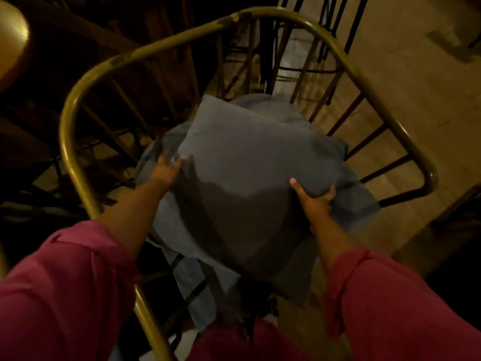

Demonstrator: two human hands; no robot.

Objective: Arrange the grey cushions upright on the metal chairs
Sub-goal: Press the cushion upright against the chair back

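A grey cushion (250,173) fills the middle of the head view, held over the seat of a metal chair with a curved brass-coloured rail (166,39). My left hand (168,170) grips the cushion's left edge. At the lower right edge, my right hand (313,198) holds it with the thumb on top and the fingers curled under. Beneath it lies a second grey seat cushion (364,201), flat on the chair, partly hidden. Both arms wear pink sleeves.
The chair's thin dark spindles (346,118) fan around the seat. Another dark chair frame (307,35) stands behind it on a tan floor (416,87). A lit wooden surface (13,40) shows at the far left. The scene is dim.
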